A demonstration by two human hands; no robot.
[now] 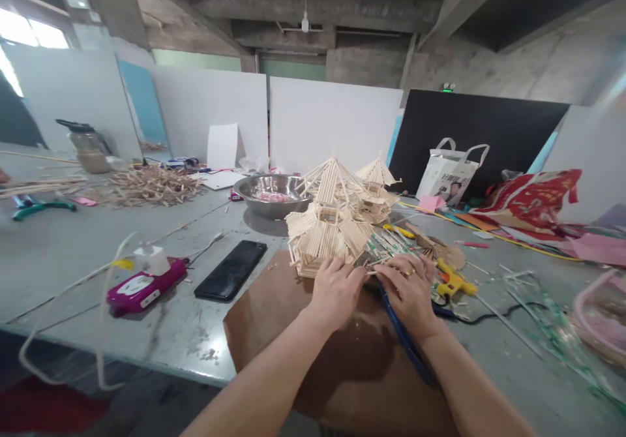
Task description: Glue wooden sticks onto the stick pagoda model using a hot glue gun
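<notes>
A wooden stick model [325, 228] with pointed roofs stands on a brown board [274, 319]. At its lower right front, my left hand [337, 290] is closed, its fingertips pinching something small that I cannot make out. Close beside it, my right hand [405, 287] is also closed, near a thin light stick at the fingertips. Under my right hand lies a long blue tool [403, 342], partly hidden by the palm. A yellow glue gun [454, 280] lies just right of my right hand. Clear glue sticks or wrappers [391, 244] lie behind my hands.
A black phone [231, 271] and a purple power strip [147, 287] lie at the left. Behind are a metal bowl [271, 195] and a pile of sticks [151, 186]. At the right are a white bag [447, 176], red packaging [531, 195] and green-clear strips [552, 332].
</notes>
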